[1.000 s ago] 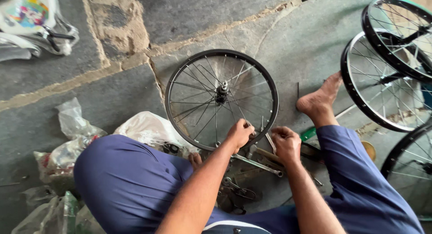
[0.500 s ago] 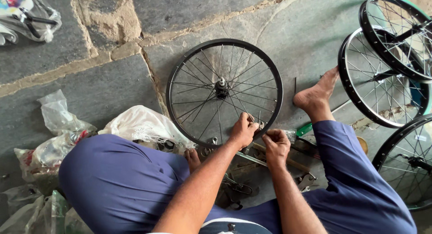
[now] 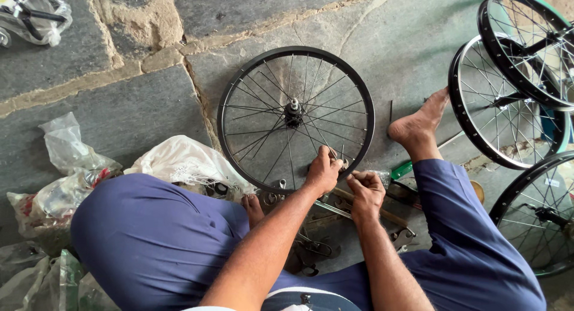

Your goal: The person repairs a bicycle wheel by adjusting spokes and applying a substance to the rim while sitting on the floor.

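A black bicycle wheel (image 3: 250, 91) with thin spokes and a centre hub (image 3: 293, 112) lies flat on the stone floor in front of me. My left hand (image 3: 323, 170) grips its near rim, fingers curled over the edge among the spokes. Just to the right, my right hand (image 3: 366, 191) has its fingers pinched on something small at the rim that I cannot make out. Both hands nearly touch. My knees in blue trousers frame the wheel, and my bare right foot (image 3: 418, 127) rests beside it.
Three more spoked wheels (image 3: 502, 107) overlap at the right. A white cloth bag (image 3: 179, 160) and crumpled plastic bags (image 3: 66, 167) lie left. Metal parts and tools (image 3: 335, 209), one with a green handle (image 3: 402, 169), sit under my hands.
My right hand has moved left toward my left hand at the rim. My left hand stays on the near rim. The view has shifted slightly.
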